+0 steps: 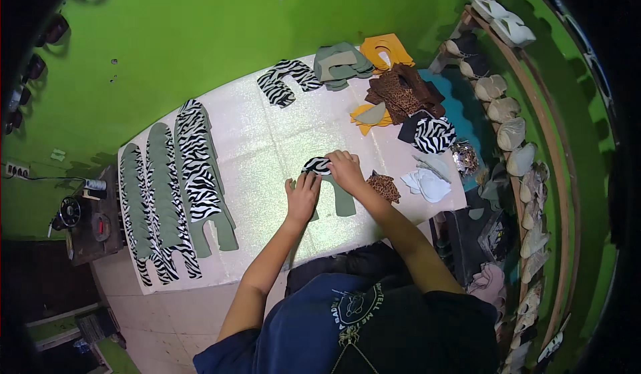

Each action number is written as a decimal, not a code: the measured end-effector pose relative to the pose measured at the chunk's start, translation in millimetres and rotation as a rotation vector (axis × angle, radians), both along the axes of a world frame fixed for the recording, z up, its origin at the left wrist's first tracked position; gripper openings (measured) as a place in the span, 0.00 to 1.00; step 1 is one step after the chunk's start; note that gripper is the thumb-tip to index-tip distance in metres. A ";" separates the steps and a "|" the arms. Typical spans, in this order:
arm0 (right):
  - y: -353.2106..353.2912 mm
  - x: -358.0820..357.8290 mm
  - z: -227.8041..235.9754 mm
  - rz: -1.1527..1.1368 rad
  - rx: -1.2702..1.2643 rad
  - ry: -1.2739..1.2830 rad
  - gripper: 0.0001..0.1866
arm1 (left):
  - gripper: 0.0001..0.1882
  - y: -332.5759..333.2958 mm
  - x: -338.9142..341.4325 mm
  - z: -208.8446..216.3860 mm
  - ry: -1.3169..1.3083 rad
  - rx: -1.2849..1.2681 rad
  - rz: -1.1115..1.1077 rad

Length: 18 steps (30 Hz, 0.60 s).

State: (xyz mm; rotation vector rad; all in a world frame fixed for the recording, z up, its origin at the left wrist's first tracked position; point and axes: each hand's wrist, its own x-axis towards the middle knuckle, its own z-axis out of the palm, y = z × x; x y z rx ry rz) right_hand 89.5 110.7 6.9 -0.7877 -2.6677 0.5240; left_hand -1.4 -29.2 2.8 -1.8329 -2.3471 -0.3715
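A green U-shaped cut piece (pixel 344 200) lies on the pale table in front of me, a small zebra-striped piece (pixel 316 166) along its curved far edge. My left hand (pixel 304 197) rests at the left side of the green piece, fingers stretched over its edge and thumb apart. At the right end of the striped piece, the bent fingers of my right hand (pixel 344 171) press together on it and partly cover it. The left leg of the green piece is mostly behind my left hand.
Overlapping rows of zebra and green pieces (pixel 197 167) cover the table's left. Toward the back lie a zebra U-shaped piece (pixel 288 82), green pieces (pixel 342 65) and brown leopard pieces (pixel 406 94). White pieces (pixel 427 184) lie right. Shoe forms (pixel 511 136) line a rack; a sewing machine (pixel 69 211) stands left.
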 end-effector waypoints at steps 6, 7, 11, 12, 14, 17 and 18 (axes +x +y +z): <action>-3.8 0.0 -3.3 -0.036 0.041 0.035 0.13 | 0.18 1.3 -3.2 1.5 -0.007 0.014 -0.032; -3.8 0.4 -4.2 -0.036 0.040 0.036 0.13 | 0.18 1.3 -3.5 2.8 -0.012 0.017 -0.036; -5.6 0.0 -3.1 -0.045 0.048 0.029 0.14 | 0.17 1.9 -4.7 3.5 -0.022 0.017 -0.039; -6.2 0.0 -3.6 -0.052 0.054 0.027 0.14 | 0.17 2.0 -5.2 3.4 -0.032 0.015 -0.040; -9.2 -1.7 -4.7 -0.071 0.091 0.020 0.15 | 0.16 2.2 -6.1 2.4 -0.042 0.026 -0.041; -18.0 -3.2 -3.3 -0.059 0.171 0.006 0.16 | 0.16 2.4 -7.4 0.5 -0.062 0.048 -0.043; -22.0 -3.1 -2.3 -0.048 0.202 0.002 0.17 | 0.17 2.6 -7.5 0.1 -0.082 0.043 -0.044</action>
